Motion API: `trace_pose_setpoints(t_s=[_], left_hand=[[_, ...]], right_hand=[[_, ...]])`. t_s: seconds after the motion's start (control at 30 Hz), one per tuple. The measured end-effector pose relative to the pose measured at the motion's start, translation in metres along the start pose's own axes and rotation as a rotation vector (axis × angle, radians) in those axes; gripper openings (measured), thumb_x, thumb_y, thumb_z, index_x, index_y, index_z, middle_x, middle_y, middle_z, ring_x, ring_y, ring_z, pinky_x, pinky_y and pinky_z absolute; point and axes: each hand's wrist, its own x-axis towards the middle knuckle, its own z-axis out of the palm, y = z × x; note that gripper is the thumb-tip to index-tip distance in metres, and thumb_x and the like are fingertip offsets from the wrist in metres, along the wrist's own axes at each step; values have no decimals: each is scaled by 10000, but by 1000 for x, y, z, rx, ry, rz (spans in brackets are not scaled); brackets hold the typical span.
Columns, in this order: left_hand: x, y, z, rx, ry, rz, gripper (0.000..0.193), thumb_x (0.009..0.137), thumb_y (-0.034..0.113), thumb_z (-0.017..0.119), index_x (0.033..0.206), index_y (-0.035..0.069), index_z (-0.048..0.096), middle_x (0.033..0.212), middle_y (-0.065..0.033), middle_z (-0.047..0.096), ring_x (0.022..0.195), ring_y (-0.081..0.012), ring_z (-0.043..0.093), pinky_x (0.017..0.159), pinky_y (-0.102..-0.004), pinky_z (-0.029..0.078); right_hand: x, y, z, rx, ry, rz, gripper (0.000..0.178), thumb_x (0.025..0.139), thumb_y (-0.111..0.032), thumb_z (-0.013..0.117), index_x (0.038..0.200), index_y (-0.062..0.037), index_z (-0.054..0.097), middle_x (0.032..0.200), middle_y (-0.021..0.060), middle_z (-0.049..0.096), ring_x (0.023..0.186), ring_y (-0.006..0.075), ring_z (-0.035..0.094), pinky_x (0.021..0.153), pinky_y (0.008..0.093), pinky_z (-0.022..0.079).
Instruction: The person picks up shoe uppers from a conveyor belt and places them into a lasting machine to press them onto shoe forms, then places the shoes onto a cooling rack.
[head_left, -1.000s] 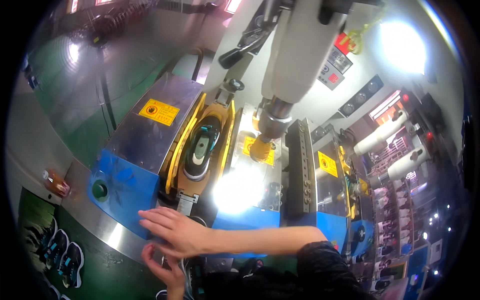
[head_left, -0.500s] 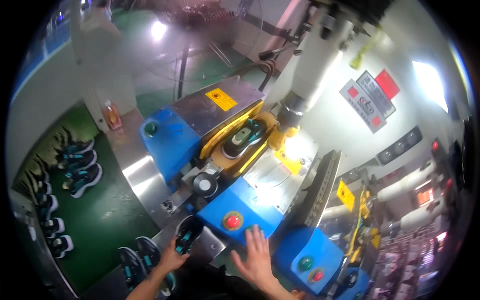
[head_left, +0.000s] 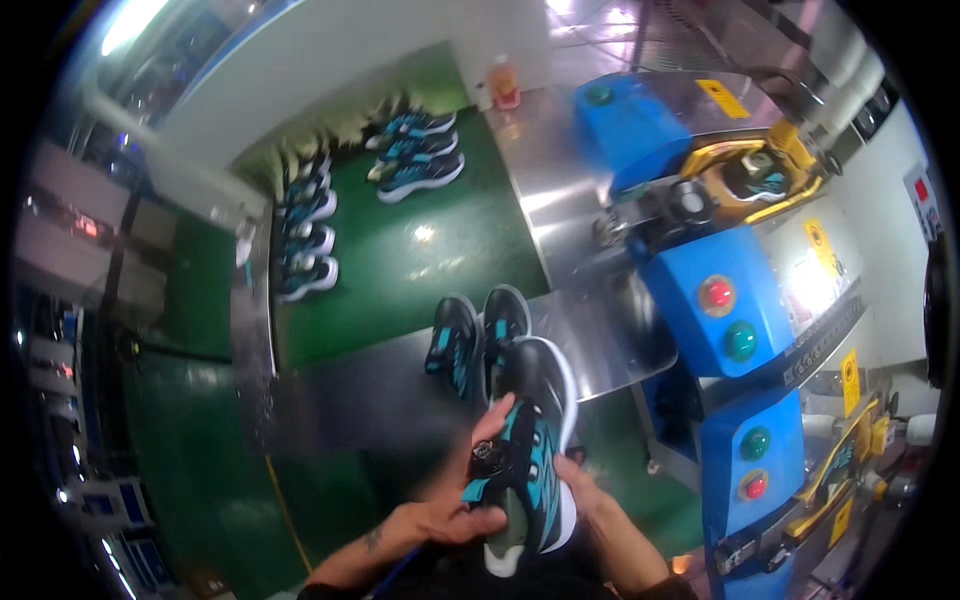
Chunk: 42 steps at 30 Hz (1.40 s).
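Both my hands hold one black and teal sneaker (head_left: 530, 440) low in the middle of the view, its sole toward the right. My left hand (head_left: 455, 505) grips its upper from the left, fingers over the strap. My right hand (head_left: 580, 485) supports it from the right underneath. Just beyond the held shoe, two more black and teal sneakers (head_left: 475, 340) lie side by side on the steel table (head_left: 350, 390). Another shoe (head_left: 760, 180) sits in the yellow cradle of the blue press machine (head_left: 740, 290) at the right.
Several sneakers (head_left: 415, 155) stand in rows on the green belt (head_left: 400, 250), more along its left edge (head_left: 305, 240). An orange bottle (head_left: 503, 85) stands at the far end. Red and green buttons (head_left: 718, 293) face me on the blue machine.
The view has swung left, away from the machine toward the green belt. The shoe my left hand carried is now held in both hands; my right hand left the machine's front.
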Motion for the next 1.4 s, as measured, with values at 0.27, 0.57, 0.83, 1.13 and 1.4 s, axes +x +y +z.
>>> trace_pose_setpoints(t_s=[0.27,0.57,0.83,1.13,1.4], left_hand=[[-69,-55,-175,92,756,-160,170,827,120,585,950,4,564,905,-97,631,966,-220,590,910,-351,438],[-71,-48,-342,-149,564,-278,343,1023,274,318,1157,-6,465,999,-142,606,1129,-245,507,981,-385,382],[19,-83,-320,-421,158,-71,380,1017,330,348,1175,2,457,993,-128,571,941,-221,540,905,-400,428],[-83,-13,34,-759,-1339,-472,414,979,472,416,1068,69,446,816,-66,505,1044,-254,498,1035,-435,284],[-379,39,127,-653,-2143,-748,240,703,259,580,819,81,467,682,-69,577,828,-221,533,932,-351,322]], right_hand=[[186,73,41,-1042,680,-738,699,866,-329,657,1340,85,354,1366,218,427,1213,300,493,990,352,421],[355,52,42,-1195,1012,-643,711,684,-188,772,1270,42,440,985,182,644,916,254,617,840,359,478],[210,108,88,-336,651,-906,422,773,-187,763,1128,-25,601,940,10,641,850,98,579,802,297,481],[-55,426,100,-338,1387,-1710,564,827,-347,729,1193,30,523,988,45,571,867,126,468,731,315,438],[84,734,193,1411,2616,-1079,724,753,-126,712,1363,66,372,1219,166,538,1064,237,535,968,347,400]])
